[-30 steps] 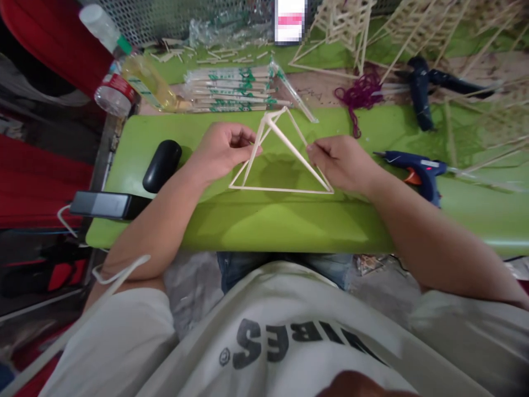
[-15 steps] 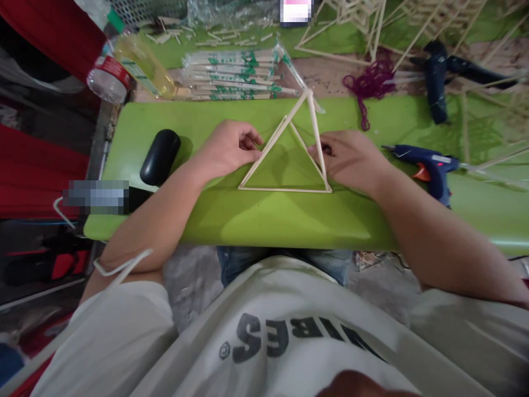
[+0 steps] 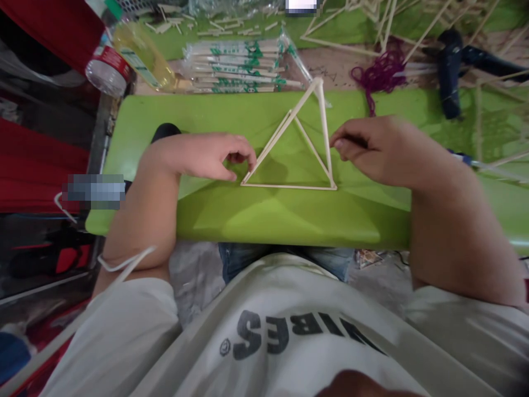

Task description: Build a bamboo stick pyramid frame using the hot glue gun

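Note:
A pyramid-shaped frame of thin wooden sticks (image 3: 289, 186) stands on the green board between my hands, its peak tilted toward the far side. My left hand (image 3: 219, 157) is at the frame's lower left corner. Its fingers are curled with the thumb apart, and a fingertip is close to or touching the slanted stick. Just right of the frame, my right hand (image 3: 372, 149) has thumb and forefinger pinched near the right-hand stick. Whatever lies between those fingertips, if anything, is too small to make out. Behind my right forearm, a blue glue gun (image 3: 462, 157) is mostly hidden.
Wrapped chopsticks (image 3: 239, 66) lie beyond the green board (image 3: 264, 220), with short stick pieces behind them. Bottles (image 3: 142, 58) stand at the far left. Purple string (image 3: 380, 74), a dark glue gun (image 3: 449, 77) and more stick frames are at the right. My left wrist partly covers a black mouse (image 3: 166, 131).
My right hand has drawn away from the frame to the right, now covering most of the blue glue gun. My left hand has shifted slightly left and down, its thumb coming off the stick.

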`<action>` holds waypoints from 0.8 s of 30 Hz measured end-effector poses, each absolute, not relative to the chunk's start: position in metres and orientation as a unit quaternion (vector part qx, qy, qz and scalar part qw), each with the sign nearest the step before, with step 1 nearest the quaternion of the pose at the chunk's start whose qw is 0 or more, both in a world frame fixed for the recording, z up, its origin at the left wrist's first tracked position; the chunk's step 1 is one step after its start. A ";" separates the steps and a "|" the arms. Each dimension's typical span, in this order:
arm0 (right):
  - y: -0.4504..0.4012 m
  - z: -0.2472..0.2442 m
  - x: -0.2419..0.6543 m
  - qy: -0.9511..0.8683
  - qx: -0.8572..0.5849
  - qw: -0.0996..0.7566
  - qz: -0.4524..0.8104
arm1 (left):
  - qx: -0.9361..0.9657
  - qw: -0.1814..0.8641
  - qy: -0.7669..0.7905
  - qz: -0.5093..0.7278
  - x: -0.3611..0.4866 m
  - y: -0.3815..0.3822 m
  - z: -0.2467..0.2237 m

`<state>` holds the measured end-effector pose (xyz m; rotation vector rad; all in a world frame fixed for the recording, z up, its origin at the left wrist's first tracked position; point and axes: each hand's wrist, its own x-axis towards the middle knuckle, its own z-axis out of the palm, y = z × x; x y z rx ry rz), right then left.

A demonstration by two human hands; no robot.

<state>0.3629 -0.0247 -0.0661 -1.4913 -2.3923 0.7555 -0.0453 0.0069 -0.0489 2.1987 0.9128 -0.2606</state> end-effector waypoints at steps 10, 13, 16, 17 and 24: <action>-0.023 -0.069 0.367 -0.837 -0.472 0.096 0.259 | 0.870 0.327 0.339 -0.145 -0.031 0.000 -0.048; -0.023 -0.070 0.367 -0.836 -0.475 0.091 0.261 | 0.874 0.317 0.337 -0.147 -0.031 0.000 -0.049; -0.024 -0.070 0.366 -0.836 -0.477 0.089 0.256 | 0.874 0.314 0.339 -0.147 -0.029 0.000 -0.049; -0.023 -0.071 0.366 -0.838 -0.475 0.087 0.254 | 0.873 0.315 0.341 -0.147 -0.028 -0.001 -0.049; -0.021 -0.077 0.366 -0.855 -0.444 0.094 0.249 | 0.865 0.328 0.349 -0.149 -0.025 -0.003 -0.048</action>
